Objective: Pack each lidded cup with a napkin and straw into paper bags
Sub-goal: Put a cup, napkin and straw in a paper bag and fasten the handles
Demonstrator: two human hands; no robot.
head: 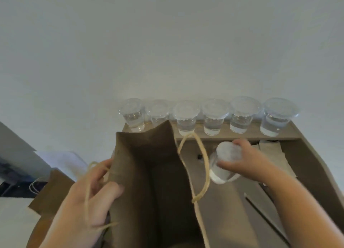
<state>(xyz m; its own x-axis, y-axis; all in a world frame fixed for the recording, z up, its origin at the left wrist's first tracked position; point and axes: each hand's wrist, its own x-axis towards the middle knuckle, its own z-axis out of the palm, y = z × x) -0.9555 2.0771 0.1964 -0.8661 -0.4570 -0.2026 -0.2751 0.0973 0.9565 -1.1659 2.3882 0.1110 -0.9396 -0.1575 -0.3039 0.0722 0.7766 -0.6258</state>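
The lidded cup (226, 160) is in the right hand (245, 160), just beside the right wall of the paper bag (149, 173) and above the counter (229, 206). The cup is clear and is tipped, with its lid turned up toward the camera. The fingers of the right hand are curled round the cup and hold it tight. The cup is outside the bag. The bag is brown and stands up with its mouth wide open, and the inside looks dark. The left hand (93, 192) holds the left rim of the bag, with the thumb and fingers pinching the paper. One string handle (87, 201) lies looped over this hand. The other string handle (202, 164) hangs down on the right side of the bag, close to the held cup. Behind the bag, a row of six cups (214, 117) with lids stands on a ledge (242, 137) at the back of the counter, up against the pale wall (167, 43). Each has some clear water in it. The bag hides part of the second one from the left. Some brown paper sheets (270, 151), which look like napkins, lie just behind the right hand. To the left of the left hand, a second brown bag (50, 192) lies flat.
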